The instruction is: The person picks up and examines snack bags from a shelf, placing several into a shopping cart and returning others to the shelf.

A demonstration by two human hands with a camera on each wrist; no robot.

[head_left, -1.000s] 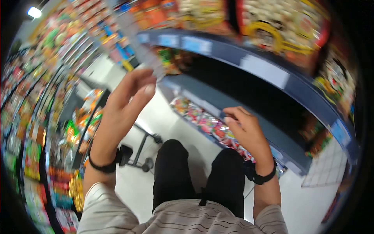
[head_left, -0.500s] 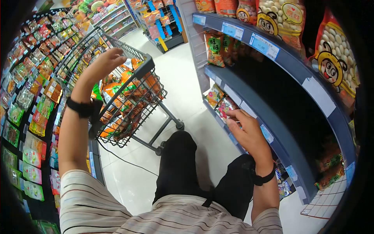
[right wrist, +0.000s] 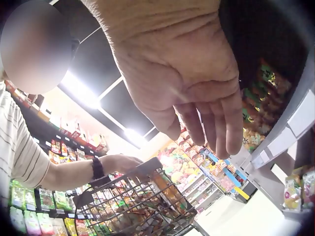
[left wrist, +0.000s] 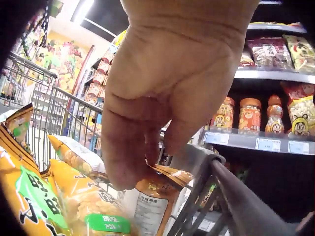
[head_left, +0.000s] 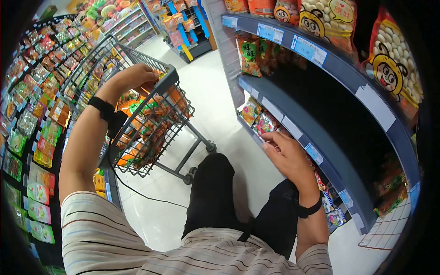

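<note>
My left hand point(head_left: 134, 77) reaches over the corner of a grey shopping cart point(head_left: 170, 79), fingers pointing down. In the left wrist view its fingertips are right at the top edge of an orange snack bag point(left wrist: 153, 209), which they partly hide. Several more orange snack bags point(head_left: 145, 106) with green labels lie in the basket; one shows rice-cracker-like pieces point(left wrist: 81, 189) through its front. My right hand point(head_left: 289, 155) hangs in front of the lower shelf point(head_left: 282, 114), fingers loosely bent, holding nothing.
Curved grey shelving stands on the right, with large bags of white round snacks point(head_left: 389, 64) above and a few green-and-orange bags point(head_left: 250, 57) below. Left is a rack of packaged snacks point(head_left: 39, 188). A cable point(head_left: 146, 196) runs from the left wrist across the pale floor point(head_left: 220, 110).
My view has swung, bringing the cart fully into sight. The left hand has moved down to the bags at the cart's corner. The right hand stays near the lower shelf.
</note>
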